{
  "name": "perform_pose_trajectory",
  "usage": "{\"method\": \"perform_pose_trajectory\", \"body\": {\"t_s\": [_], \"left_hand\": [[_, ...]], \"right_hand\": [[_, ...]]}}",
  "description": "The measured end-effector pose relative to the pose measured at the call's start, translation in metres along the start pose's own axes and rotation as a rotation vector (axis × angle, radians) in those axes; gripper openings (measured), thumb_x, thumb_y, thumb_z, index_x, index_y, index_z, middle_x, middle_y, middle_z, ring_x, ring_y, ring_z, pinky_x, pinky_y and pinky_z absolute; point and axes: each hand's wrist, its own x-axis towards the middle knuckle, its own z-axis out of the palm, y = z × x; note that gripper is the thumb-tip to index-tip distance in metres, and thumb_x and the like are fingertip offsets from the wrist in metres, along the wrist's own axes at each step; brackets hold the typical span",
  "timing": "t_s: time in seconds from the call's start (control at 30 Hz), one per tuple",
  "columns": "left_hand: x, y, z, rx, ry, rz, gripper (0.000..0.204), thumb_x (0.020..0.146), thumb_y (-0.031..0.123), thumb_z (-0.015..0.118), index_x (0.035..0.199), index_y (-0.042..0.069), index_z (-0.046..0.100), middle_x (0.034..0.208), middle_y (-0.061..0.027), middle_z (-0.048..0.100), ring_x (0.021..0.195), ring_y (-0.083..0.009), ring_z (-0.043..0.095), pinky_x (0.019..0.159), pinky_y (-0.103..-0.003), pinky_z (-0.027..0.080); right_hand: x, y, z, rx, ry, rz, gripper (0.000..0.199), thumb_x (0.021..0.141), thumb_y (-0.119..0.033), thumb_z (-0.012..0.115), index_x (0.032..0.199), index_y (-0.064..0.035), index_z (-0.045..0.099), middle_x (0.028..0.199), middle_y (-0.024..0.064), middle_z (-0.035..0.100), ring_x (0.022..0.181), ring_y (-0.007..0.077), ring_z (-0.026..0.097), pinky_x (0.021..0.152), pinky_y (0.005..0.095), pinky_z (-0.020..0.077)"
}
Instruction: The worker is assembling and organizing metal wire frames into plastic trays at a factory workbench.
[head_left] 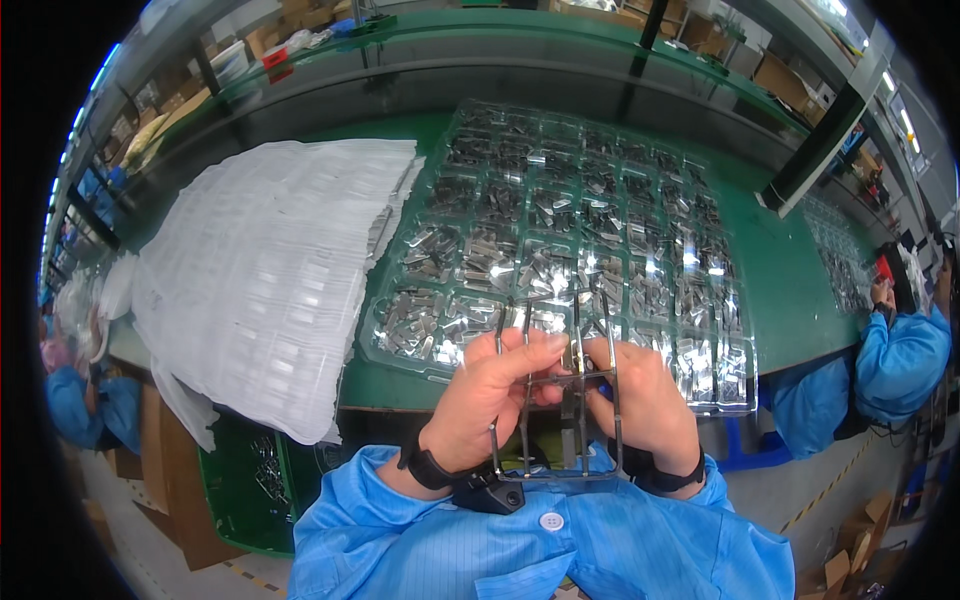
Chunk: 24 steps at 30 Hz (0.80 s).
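My left hand [480, 400] and my right hand [648, 400] are close together in front of my chest, both closed around a dark, open rack of thin bars [560, 477]. The rack's upright bars pass in front of my fingers, with a crossbar between the hands. My left thumb points right, its tip meeting the right hand's fingers near the middle bars. A narrow dark metal strip [569, 425] hangs below the fingertips; what else the fingertips pinch is hidden. Just beyond the hands lies a clear plastic compartment tray [400, 357] filled with small shiny metal pieces [485, 262].
A stack of white moulded sheets [265, 270] covers the green table's left side. Below its edge stands a green bin [225, 490] with metal pieces. A dark post [830, 135] rises at right. Co-workers in blue sit right [905, 350] and left [75, 400].
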Motion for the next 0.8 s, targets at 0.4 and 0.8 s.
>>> {"method": "perform_pose_trajectory", "body": {"t_s": [0.4, 0.8], "left_hand": [[-0.0009, -0.0003, -0.0001, -0.008, -0.021, 0.024, 0.012, 0.088, 0.017, 0.061, 0.087, 0.005, 0.061, 0.077, -0.0002, 0.06, 0.066, -0.0052, 0.057, 0.057, -0.017, 0.047], [-0.0012, -0.0022, 0.0007, 0.033, -0.003, 0.063, 0.011, 0.087, 0.015, 0.062, 0.089, 0.004, 0.062, 0.077, -0.0013, 0.061, 0.067, -0.0068, 0.058, 0.057, -0.019, 0.048]], "right_hand": [[0.0005, -0.0006, 0.0003, 0.051, 0.026, -0.017, 0.028, 0.07, -0.005, 0.065, 0.094, -0.0013, 0.053, 0.077, 0.0168, 0.06, 0.072, 0.036, 0.06, 0.06, 0.0425, 0.0469], [-0.0025, -0.002, -0.002, 0.008, -0.061, 0.027, 0.024, 0.07, -0.006, 0.067, 0.089, -0.0011, 0.054, 0.07, 0.0175, 0.06, 0.065, 0.037, 0.06, 0.056, 0.0431, 0.0473]]}}
